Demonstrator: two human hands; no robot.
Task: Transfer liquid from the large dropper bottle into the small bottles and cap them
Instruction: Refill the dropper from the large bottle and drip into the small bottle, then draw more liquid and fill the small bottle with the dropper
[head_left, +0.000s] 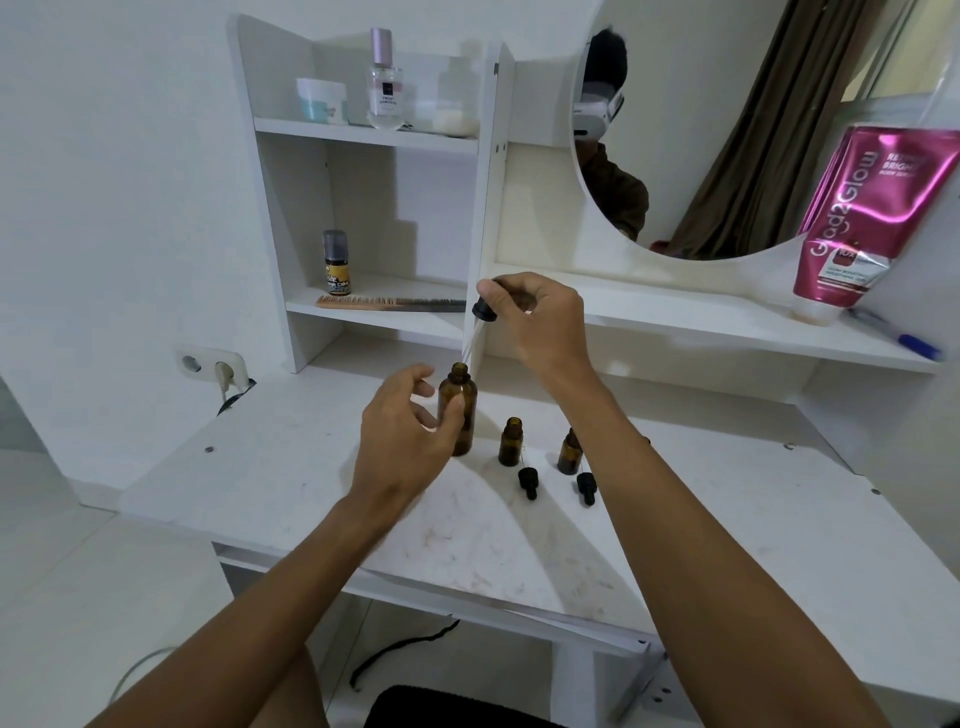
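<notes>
Right hand (540, 317) holds dropper (484, 310) over bottle (462, 439) (uncapped).

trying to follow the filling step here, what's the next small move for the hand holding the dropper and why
Probably swing the dropper in the right hand sideways to the mouth of the nearest small bottle. Its pipette tip hangs just above the open large bottle, which the left hand steadies, and that small bottle stands uncapped. Whether the pipette is loaded cannot be seen.
</notes>
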